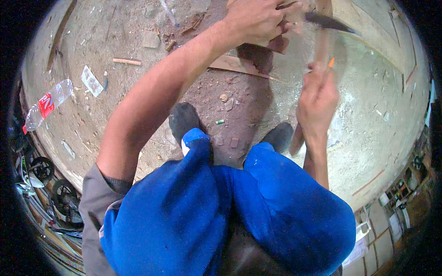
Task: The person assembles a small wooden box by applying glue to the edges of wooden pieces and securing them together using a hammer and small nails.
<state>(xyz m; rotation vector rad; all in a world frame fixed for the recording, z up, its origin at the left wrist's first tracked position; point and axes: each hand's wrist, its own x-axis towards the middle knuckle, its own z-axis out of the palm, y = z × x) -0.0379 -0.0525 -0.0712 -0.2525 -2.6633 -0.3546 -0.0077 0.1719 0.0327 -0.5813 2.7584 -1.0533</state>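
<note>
- Nearest, blue trousers are spread in a low, bent-kneed posture, with two dark shoes planted on the dusty ground.
- By the right knee, a hammer is gripped in the right hand, its fingers wrapped around the brown handle, whose butt is left jutting below the fist. A small orange tip is seen just beside that hand; what it belongs to cannot be told.
- The hammer's dark, pointed head is held up ahead of the fist and blurred. Most of the weight is likely carried there; the handle should be stiff and is best grasped on its lower half, where it may slip if dusty.
- Ahead and to the left of the hammer's head, the left hand is reached out with fingers bent; whether anything is pinched in them cannot be told.
- Just below that hand, a reddish-brown wood piece is seen, probably light, rigid and safest held by its edges. Near it, a thin plank is laid on the ground.
- Well to the left, a clear bottle is left lying, light and easily crushed.
- Beyond, at the lower left, a motorbike is partly shown.
</note>
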